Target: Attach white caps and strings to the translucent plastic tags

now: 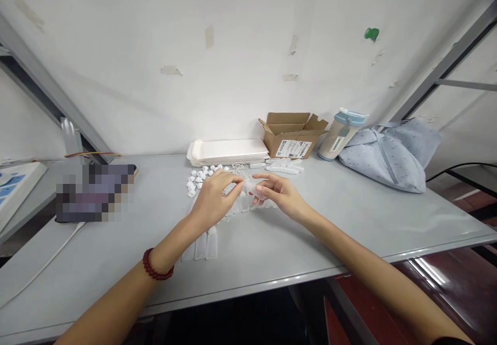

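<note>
Evidently both hands are on one small bottle (254, 187), a cloudy, see-through piece held just above the table (326, 220), near the middle of the scene. The right hand (285, 196) holds its body between thumb and curled fingers. The left hand (215, 193) has thumb and fingertips pinched narrow at its left end; whether they also grip a smaller part there is too small to tell.

The bottle looks light and thin-walled, probably soft plastic that would dent under a hard squeeze and might slip a little in dry fingers. It seems unlikely to break if dropped. The body's sides look like the best place for a gentle, steady hold, with the narrow end left for a fingertip pinch.

Beneath the hands lies a row of similar bottles (244, 205), partly hidden. Three more bottles (212, 244) lie to the near left, beside the left forearm. Small white caps (199, 176) are scattered on the far left of the hands, in front of a white stack (233, 151), with an open cardboard box (293, 140) to its right.
</note>
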`<state>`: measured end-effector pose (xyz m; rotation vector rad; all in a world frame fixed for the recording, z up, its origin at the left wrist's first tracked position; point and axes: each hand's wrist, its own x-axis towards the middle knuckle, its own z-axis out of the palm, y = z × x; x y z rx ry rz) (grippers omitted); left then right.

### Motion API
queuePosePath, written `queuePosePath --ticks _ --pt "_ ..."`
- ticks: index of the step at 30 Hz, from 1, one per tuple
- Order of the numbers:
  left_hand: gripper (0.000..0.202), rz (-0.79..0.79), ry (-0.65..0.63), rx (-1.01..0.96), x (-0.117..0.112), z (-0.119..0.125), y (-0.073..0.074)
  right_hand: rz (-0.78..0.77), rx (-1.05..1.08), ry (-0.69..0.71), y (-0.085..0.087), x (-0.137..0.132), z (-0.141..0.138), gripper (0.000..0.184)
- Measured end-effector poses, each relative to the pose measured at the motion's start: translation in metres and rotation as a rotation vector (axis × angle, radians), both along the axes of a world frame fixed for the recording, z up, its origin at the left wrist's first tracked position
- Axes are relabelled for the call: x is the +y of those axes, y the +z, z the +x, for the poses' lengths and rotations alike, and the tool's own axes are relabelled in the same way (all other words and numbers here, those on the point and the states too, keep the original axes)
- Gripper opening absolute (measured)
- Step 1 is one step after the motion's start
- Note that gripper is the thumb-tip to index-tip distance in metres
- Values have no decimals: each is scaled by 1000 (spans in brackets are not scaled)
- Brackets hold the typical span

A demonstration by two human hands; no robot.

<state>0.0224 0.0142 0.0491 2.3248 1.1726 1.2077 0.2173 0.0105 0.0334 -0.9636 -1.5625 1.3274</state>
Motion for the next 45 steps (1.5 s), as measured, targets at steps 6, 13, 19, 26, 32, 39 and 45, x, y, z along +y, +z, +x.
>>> queuePosePath --ticks 6,13,19,26,32,39,45 --pt "16 116 -37 54 2 0 -5 5 32 22 1 -1 -1 38" --pt "20 239 -91 111 1 3 -7 2 44 69 -1 -4 -3 42" --pt "22 250 -91 113 -2 5 -9 55 41 51 2 -5 -3 35" --pt "21 263 -85 79 -1 6 -11 115 24 -10 1 -5 -4 30" --pt "24 -55 -24 -11 -6 8 -4 546 -306 -199 -9 -8 -4 26" --pt "27 -414 -129 -131 -6 3 11 926 -501 -266 -15 -9 -5 22" --pt "30 -508 -150 -178 -4 3 14 1060 -440 -310 -16 -6 -7 18"
